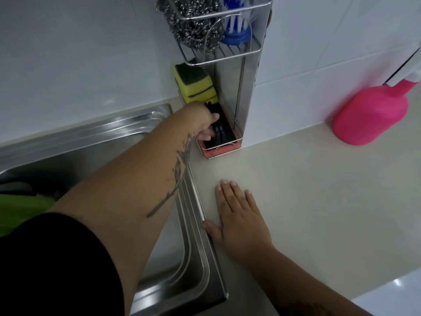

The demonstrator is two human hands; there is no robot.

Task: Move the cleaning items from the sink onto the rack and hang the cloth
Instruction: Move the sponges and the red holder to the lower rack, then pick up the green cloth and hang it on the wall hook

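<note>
Fingers (208, 133) of left hand (202, 120) curl around black-orange sponge (222, 135), seating it in rack (237, 131) bottom tray; right hand (239, 215) flat, open on worktop (307, 190) (bracing, likely)

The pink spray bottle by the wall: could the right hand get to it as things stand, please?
Probably yes. The right hand lies flat and empty on the countertop, and bare counter runs between it and the pink spray bottle.

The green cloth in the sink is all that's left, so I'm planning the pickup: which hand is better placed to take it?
Probably the left hand: its arm already crosses the sink above the green cloth. The right hand lies flat on the counter, on the far side.
</note>
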